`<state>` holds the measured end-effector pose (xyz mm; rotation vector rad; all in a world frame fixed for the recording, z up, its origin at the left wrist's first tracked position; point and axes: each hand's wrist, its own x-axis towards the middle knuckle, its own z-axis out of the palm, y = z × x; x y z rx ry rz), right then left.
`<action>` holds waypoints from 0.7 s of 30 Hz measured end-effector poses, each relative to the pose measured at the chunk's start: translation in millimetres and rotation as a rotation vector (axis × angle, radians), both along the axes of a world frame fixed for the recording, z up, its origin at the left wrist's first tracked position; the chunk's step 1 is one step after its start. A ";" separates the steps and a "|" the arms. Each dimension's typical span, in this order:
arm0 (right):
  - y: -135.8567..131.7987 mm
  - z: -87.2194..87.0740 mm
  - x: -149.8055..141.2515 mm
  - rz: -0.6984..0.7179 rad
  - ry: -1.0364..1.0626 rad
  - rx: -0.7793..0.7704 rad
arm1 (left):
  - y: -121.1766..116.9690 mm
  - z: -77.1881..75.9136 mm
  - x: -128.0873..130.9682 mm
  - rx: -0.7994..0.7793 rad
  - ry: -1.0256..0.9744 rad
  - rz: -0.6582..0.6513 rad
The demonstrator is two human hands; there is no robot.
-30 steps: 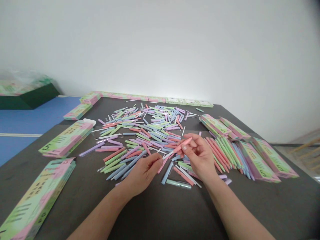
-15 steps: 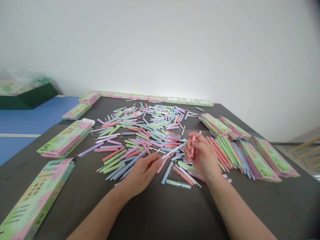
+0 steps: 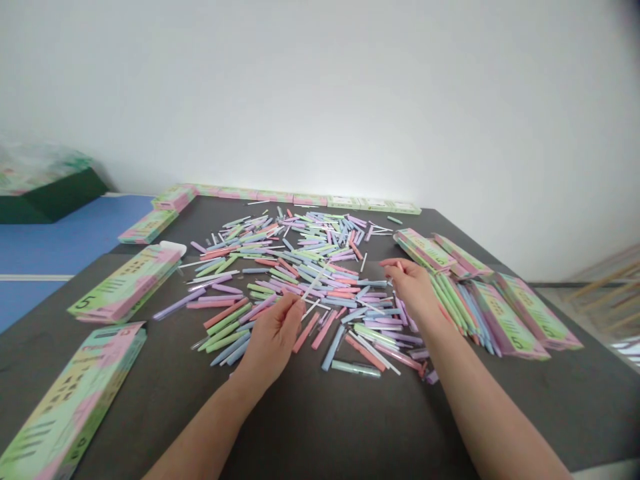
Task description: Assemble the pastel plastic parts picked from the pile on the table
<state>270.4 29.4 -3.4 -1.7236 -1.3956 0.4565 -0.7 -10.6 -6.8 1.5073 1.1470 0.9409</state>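
Note:
In the middle of the dark table (image 3: 300, 433), my left hand (image 3: 275, 337) pinches a thin white pen refill (image 3: 316, 281) that points up and away over the pile. Farther right, my right hand (image 3: 414, 288) is closed, with a pinkish-red pen (image 3: 391, 263) at its fingertips, mostly covered by the fingers. Between and beyond both hands spreads a loose pile of pastel pens (image 3: 305, 253) in green, blue, purple and red, with white refills among them. Beside my right wrist lies a row of green, blue and red pens (image 3: 453, 303).
Printed boxes stand along the left, including a near box (image 3: 75, 400) and another box (image 3: 130, 280). More boxes (image 3: 505, 320) lie at the right, and a row of boxes (image 3: 310, 200) lines the back by the wall. A dark green bin (image 3: 55, 197) rests on a blue surface at far left.
My left hand has drawn slightly left, tilting the white refill more upright. My right hand has shifted a little right and away, turning over the sorted row. The view has moved slightly.

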 end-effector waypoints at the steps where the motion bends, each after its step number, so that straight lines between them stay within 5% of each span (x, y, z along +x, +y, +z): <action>1: 7.0 0.0 2.2 -0.016 -0.184 -0.061 | 0.3 -0.6 -0.2 -0.001 -0.001 0.009; 4: 30.0 -1.4 -0.4 0.023 -0.501 -0.203 | 1.0 -2.1 -0.6 -0.002 -0.013 0.048; 10: 72.5 -16.2 -21.5 0.186 -0.708 -0.285 | 0.3 -0.2 -0.5 -0.025 -0.043 0.069; 21: 108.0 -30.7 -21.2 0.375 -0.780 -0.272 | -1.6 1.2 -0.6 -0.081 -0.039 0.055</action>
